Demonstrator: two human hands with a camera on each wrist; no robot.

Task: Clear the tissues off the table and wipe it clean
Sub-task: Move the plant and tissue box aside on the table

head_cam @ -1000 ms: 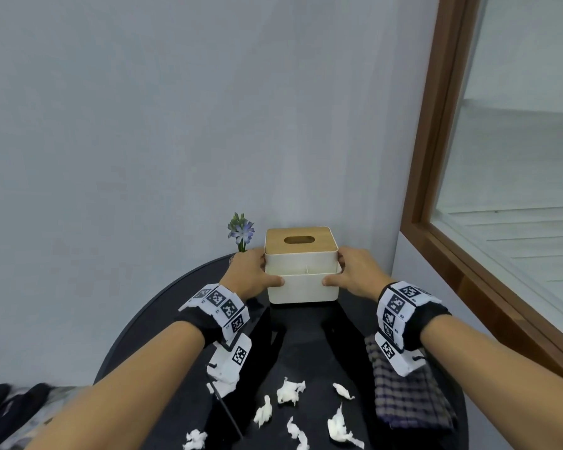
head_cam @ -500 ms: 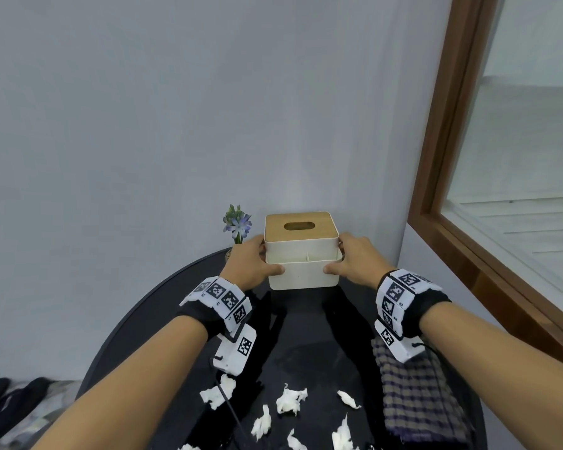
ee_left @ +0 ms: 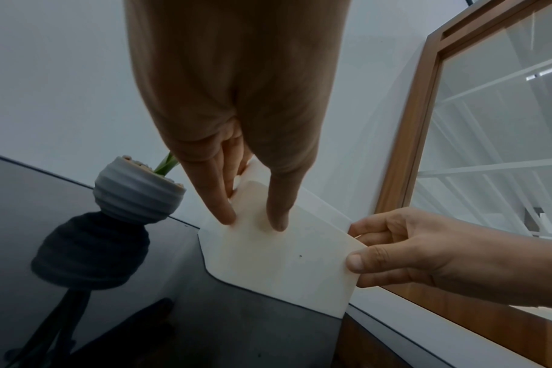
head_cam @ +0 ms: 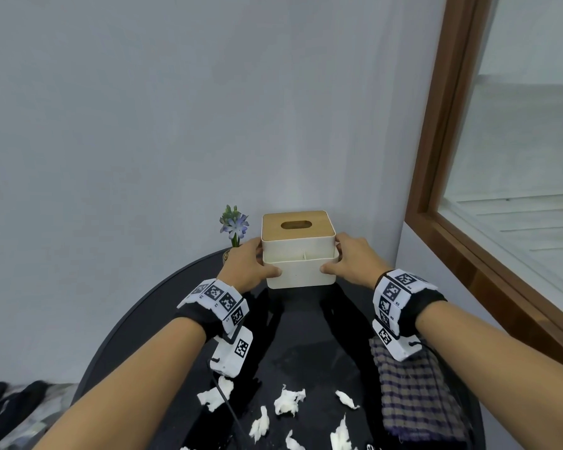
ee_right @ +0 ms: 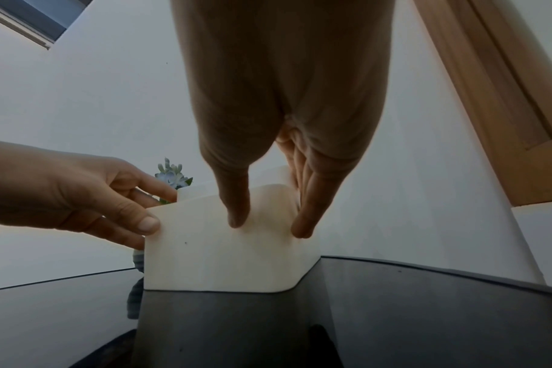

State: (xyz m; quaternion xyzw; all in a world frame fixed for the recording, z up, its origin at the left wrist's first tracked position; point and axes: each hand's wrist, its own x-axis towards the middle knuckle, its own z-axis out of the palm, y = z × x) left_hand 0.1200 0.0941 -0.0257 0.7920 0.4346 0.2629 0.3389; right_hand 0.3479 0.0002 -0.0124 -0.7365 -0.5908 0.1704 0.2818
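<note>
Both hands hold a cream tissue box [head_cam: 298,251] with a wooden lid at the far side of the round black table [head_cam: 150,332]. My left hand [head_cam: 247,264] grips its left side, thumb on the front face. On the other side my right hand [head_cam: 355,258] holds it the same way. The box [ee_left: 284,261] rests on the table in the left wrist view, as does the box [ee_right: 224,249] in the right wrist view. Several crumpled white tissues [head_cam: 288,401] lie near the front edge, well behind the hands.
A small ribbed pot with a blue flower [head_cam: 234,227] stands just left of the box, close to my left hand. A checked cloth [head_cam: 416,394] lies at the table's right edge under my right forearm. A wall and a wooden window frame [head_cam: 436,157] close the far side.
Both hands keep the same hold on the box. Hands and box seem to have moved slightly toward the wall, and the head view has shifted, showing more of the table.
</note>
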